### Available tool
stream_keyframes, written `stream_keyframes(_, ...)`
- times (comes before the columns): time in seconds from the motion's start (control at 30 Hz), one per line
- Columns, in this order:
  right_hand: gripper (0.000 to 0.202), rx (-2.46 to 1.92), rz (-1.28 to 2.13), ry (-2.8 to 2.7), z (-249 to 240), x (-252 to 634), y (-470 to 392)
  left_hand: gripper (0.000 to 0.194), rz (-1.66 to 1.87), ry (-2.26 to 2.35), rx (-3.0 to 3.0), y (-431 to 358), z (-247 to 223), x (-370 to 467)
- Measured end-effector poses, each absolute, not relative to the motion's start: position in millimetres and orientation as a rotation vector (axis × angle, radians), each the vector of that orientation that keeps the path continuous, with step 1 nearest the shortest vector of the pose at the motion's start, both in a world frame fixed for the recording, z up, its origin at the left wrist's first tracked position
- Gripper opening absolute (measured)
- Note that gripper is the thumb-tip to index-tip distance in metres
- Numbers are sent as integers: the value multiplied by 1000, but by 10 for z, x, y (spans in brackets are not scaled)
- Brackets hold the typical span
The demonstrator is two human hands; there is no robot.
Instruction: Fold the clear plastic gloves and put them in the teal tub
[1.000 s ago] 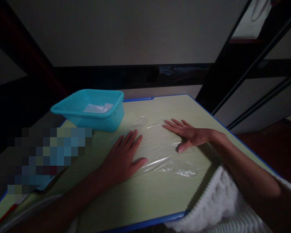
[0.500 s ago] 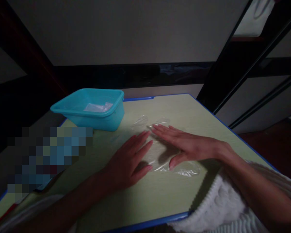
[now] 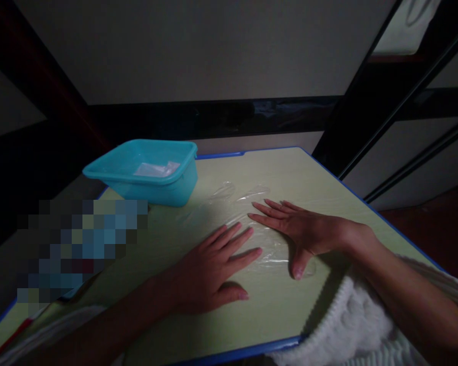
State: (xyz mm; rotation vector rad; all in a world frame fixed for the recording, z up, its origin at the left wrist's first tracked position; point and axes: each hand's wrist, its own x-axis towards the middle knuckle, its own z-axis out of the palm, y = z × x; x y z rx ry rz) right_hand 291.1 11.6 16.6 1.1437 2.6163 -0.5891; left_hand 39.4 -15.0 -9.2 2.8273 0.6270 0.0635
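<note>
Resting palms-down, the left hand point(image 3: 208, 272) and right hand point(image 3: 309, 230) flank a clear plastic glove point(image 3: 270, 249) on a pale tabletop point(image 3: 286, 170).
See-through and faintly wrinkled, with glossy streaks, the glove lies flat mid-table, partly under both hands; the fingers of each are spread apart, thumbs out. Tabletop stretches beyond it to the blue edging point(image 3: 221, 155) and rightward, while a turquoise basin point(image 3: 158, 190) borders the far left.
</note>
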Motion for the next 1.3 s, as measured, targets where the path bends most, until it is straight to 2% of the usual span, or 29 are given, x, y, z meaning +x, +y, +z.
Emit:
stream_keyframes(0.23, 121, 1131, -646, 2631, 133, 2960, 141, 67, 94, 680, 2822, -127, -125, 263)
stream_keyframes(0.5, 123, 1139, -631, 2597, 153, 2939, 144, 55, 61, 734, 2836, -6, 36, -38)
stream_keyframes(0.73, 124, 1137, -634, 2624, 123, 2958, 147, 43, 423, 870, 2815, -115, -14, 439)
stream_keyframes(0.87, 125, 1122, -635, 2642, 90, 2977, 160, 48, 348, 923, 2824, -190, -129, 730)
stream_keyframes(1.07, 123, 1153, -626, 2576, 129, 2938, 151, 64, 171, 1128, 2761, -116, -175, 643)
stream_keyframes(1.3, 120, 1133, -658, 2609, 128, 2957, 152, 59, 121, 1252, 2718, 2, -166, 413)
